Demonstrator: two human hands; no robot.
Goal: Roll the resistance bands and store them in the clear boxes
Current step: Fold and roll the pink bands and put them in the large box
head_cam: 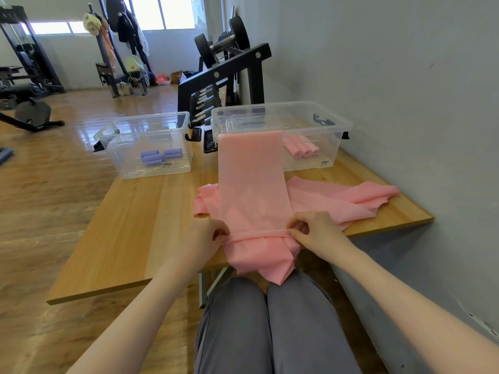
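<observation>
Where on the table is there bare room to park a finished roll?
Bare wood lies left of the left hand, between the purple-roll box and the table's near edge. A narrow strip runs between both boxes. The right is crowded: loose pink bands fill the space before the pink-roll box.

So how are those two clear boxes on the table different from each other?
The left box holds purple rolls; the right box holds pink rolls. The left box looks smaller than the right one. A pink band hangs over the right box's front rim, while nothing hangs over the left box. Both are clear, lidless, with dark handle clips, and stand on the wooden table.
</observation>
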